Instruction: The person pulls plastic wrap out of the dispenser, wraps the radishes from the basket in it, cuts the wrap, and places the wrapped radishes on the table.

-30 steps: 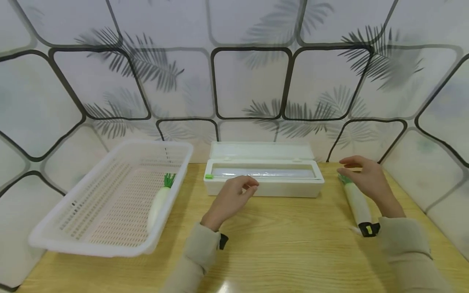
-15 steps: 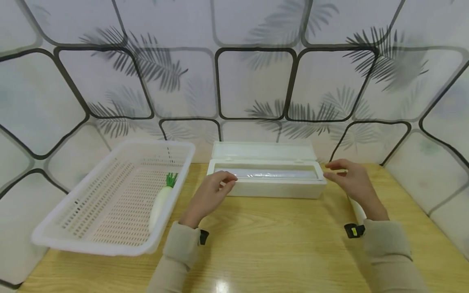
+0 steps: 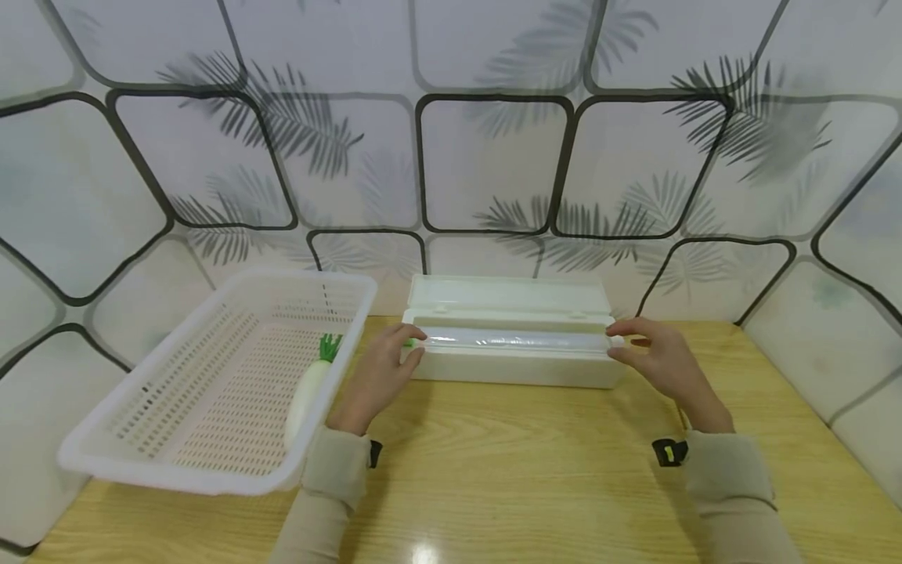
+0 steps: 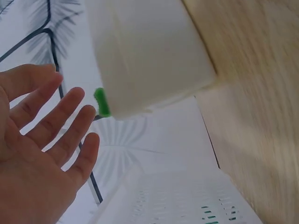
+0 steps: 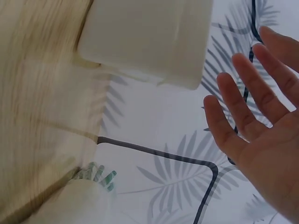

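A roll of clear plastic wrap (image 3: 517, 339) lies lengthwise at the top of a long white dispenser box (image 3: 517, 368), whose lid stands raised behind. My left hand (image 3: 377, 372) is at the roll's left end, thumb and forefinger around it beside a green tab (image 4: 102, 101). At the other end, the thumb and forefinger of my right hand (image 3: 662, 364) pinch the roll's white tip. Both wrist views show the box's ends and the hands, the left (image 4: 42, 144) and the right (image 5: 266, 116), other fingers spread; the roll is not visible there.
A white perforated basket (image 3: 176, 478) stands on the left, with a white radish (image 3: 304, 399) with green tops inside. Another white radish (image 5: 74, 203) lies right of the box, mostly hidden by my right arm in the head view. A patterned wall covering (image 3: 493, 164) closes the back.
Both hands have moved left, from in front of the box and over the right radish, to the roll's two ends. The roll now looks slightly raised from its slot.
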Demonstrator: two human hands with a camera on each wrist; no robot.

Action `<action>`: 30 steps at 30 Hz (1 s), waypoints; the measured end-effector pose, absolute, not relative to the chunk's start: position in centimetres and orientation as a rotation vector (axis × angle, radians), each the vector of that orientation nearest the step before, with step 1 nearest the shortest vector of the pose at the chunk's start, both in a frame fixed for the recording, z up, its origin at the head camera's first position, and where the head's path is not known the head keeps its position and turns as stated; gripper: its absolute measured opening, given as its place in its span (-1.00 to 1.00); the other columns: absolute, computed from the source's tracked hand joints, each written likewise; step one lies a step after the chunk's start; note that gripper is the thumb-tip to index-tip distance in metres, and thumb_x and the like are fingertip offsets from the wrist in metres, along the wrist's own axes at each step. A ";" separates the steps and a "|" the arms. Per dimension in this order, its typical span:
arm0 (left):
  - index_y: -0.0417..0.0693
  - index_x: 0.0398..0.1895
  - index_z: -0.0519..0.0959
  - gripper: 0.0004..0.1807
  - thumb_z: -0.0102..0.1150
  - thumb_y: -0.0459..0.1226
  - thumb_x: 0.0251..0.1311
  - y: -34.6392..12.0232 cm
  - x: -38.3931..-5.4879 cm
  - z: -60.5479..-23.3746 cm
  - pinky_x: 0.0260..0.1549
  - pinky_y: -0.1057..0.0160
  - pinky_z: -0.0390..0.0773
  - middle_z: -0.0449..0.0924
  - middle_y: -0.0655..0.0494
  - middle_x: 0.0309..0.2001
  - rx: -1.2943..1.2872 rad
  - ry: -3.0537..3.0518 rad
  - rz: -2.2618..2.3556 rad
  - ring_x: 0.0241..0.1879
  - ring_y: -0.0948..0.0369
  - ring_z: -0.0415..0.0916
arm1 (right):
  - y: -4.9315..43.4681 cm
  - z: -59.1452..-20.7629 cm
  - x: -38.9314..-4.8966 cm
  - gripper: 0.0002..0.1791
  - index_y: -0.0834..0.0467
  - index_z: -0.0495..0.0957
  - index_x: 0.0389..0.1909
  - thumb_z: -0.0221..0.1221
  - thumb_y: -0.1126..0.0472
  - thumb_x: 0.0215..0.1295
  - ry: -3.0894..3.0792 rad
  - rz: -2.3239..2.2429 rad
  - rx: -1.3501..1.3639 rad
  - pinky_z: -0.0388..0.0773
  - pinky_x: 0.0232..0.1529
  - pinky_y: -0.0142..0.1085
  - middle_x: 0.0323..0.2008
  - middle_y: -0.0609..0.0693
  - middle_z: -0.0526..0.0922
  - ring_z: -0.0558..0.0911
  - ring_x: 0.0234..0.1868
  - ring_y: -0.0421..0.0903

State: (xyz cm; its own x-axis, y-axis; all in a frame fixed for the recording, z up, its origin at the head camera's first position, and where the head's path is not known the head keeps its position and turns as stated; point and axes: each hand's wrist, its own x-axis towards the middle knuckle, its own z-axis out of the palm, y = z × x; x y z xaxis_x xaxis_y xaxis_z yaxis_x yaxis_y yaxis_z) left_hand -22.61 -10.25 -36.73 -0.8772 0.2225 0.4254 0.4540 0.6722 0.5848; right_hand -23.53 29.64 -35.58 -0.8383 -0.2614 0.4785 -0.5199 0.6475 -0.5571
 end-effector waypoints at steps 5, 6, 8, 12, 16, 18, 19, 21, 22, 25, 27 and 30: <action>-0.26 0.02 0.63 -0.75 0.31 -0.39 0.30 -10.1 -23.7 -38.1 0.23 -0.18 0.39 0.62 -0.19 0.08 -0.620 -2.580 -0.813 0.17 -0.16 0.49 | 30.0 -36.5 -23.9 -0.69 0.34 0.67 -0.04 0.37 0.48 0.17 -2.520 0.951 0.700 0.53 -0.01 0.19 -0.03 0.27 0.69 0.57 0.06 -0.20; -0.26 0.03 0.63 -0.73 0.32 -0.40 0.29 -10.1 -23.9 -38.3 0.25 -0.20 0.36 0.63 -0.19 0.08 -0.636 -2.578 -0.805 0.18 -0.18 0.49 | 30.0 -36.7 -24.0 -0.68 0.33 0.67 -0.03 0.37 0.47 0.17 -2.531 0.928 0.716 0.53 -0.01 0.18 -0.03 0.27 0.69 0.59 0.07 -0.10; -0.28 0.04 0.62 -0.70 0.34 -0.42 0.25 -10.2 -24.1 -38.7 0.25 -0.23 0.34 0.64 -0.19 0.07 -0.657 -2.566 -0.800 0.18 -0.19 0.49 | 30.0 -37.0 -24.1 -0.67 0.32 0.66 0.00 0.37 0.45 0.18 -2.550 0.913 0.749 0.51 0.01 0.21 -0.01 0.27 0.69 0.60 0.09 0.15; -0.29 0.04 0.64 -0.69 0.36 -0.43 0.23 -10.4 -24.3 -38.9 0.23 -0.27 0.35 0.66 -0.18 0.06 -0.653 -2.538 -0.794 0.19 -0.19 0.48 | 29.9 -37.2 -24.3 -0.68 0.34 0.67 -0.02 0.36 0.47 0.17 -2.545 0.886 0.784 0.49 -0.01 0.28 -0.04 0.28 0.69 0.58 0.04 0.36; -0.27 -0.01 0.68 -0.75 0.33 -0.41 0.26 -10.7 -24.5 -39.0 0.22 -0.28 0.33 0.68 -0.14 0.05 -0.642 -2.531 -0.741 0.18 -0.17 0.50 | 29.6 -37.3 -24.5 -0.76 0.33 0.70 -0.16 0.37 0.52 0.12 -2.515 0.825 0.783 0.53 -0.11 0.26 -0.16 0.24 0.72 0.62 -0.09 0.32; -0.25 -0.03 0.70 -0.78 0.33 -0.40 0.27 -10.7 -24.6 -39.0 0.22 -0.28 0.30 0.69 -0.12 0.04 -0.632 -2.530 -0.725 0.17 -0.15 0.51 | 29.5 -37.3 -24.5 -0.80 0.31 0.72 -0.22 0.37 0.53 0.11 -2.505 0.798 0.778 0.55 -0.15 0.24 -0.21 0.21 0.72 0.63 -0.15 0.29; -0.24 -0.05 0.70 -0.79 0.33 -0.39 0.27 -10.7 -24.7 -39.0 0.22 -0.29 0.29 0.70 -0.11 0.03 -0.624 -2.529 -0.718 0.16 -0.14 0.51 | 29.4 -37.3 -24.6 -0.81 0.31 0.72 -0.25 0.38 0.53 0.10 -2.501 0.786 0.772 0.56 -0.17 0.23 -0.23 0.20 0.72 0.63 -0.17 0.27; -0.22 -0.06 0.71 -0.80 0.33 -0.38 0.28 -10.7 -24.7 -39.0 0.21 -0.30 0.27 0.71 -0.10 0.00 -0.611 -2.525 -0.719 0.14 -0.13 0.52 | 29.4 -37.3 -24.6 -0.83 0.30 0.72 -0.28 0.37 0.54 0.10 -2.491 0.782 0.764 0.56 -0.20 0.21 -0.26 0.19 0.72 0.63 -0.20 0.26; -0.22 -0.07 0.71 -0.81 0.33 -0.38 0.28 -10.7 -24.8 -39.0 0.20 -0.31 0.27 0.71 -0.09 -0.03 -0.605 -2.525 -0.714 0.12 -0.13 0.52 | 29.3 -37.3 -24.7 -0.84 0.30 0.72 -0.29 0.37 0.54 0.10 -2.487 0.781 0.759 0.56 -0.21 0.21 -0.27 0.19 0.71 0.63 -0.21 0.25; -0.22 -0.09 0.73 -0.83 0.32 -0.36 0.30 -10.5 -24.8 -39.0 0.19 -0.32 0.25 0.71 -0.07 -0.07 -0.586 -2.535 -0.708 0.09 -0.12 0.51 | 29.3 -37.4 -24.9 -0.84 0.31 0.73 -0.31 0.37 0.55 0.10 -2.477 0.784 0.742 0.55 -0.21 0.22 -0.29 0.20 0.71 0.62 -0.21 0.26; -0.22 -0.09 0.73 -0.83 0.30 -0.36 0.31 -10.5 -24.9 -38.9 0.19 -0.32 0.24 0.71 -0.06 -0.08 -0.573 -2.552 -0.714 0.08 -0.12 0.50 | 29.3 -37.4 -25.0 -0.85 0.31 0.73 -0.31 0.36 0.55 0.11 -2.469 0.794 0.720 0.55 -0.21 0.22 -0.29 0.21 0.71 0.62 -0.22 0.26; -0.22 -0.11 0.74 -0.84 0.29 -0.35 0.32 -10.4 -25.0 -38.8 0.19 -0.30 0.24 0.71 -0.08 -0.08 -0.535 -2.590 -0.754 0.08 -0.13 0.48 | 29.2 -37.7 -25.2 -0.86 0.31 0.74 -0.33 0.37 0.55 0.10 -2.455 0.809 0.696 0.55 -0.23 0.20 -0.31 0.21 0.71 0.62 -0.24 0.26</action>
State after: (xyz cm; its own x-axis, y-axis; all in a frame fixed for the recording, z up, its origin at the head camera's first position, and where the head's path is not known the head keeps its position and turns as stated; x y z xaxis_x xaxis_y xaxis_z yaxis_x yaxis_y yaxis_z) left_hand -24.95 -10.41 -38.80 -0.8517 0.2482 0.4616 0.4572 0.7824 0.4229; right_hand -25.21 29.23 -37.74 -0.7659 -0.3157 0.5601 -0.5870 0.6989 -0.4086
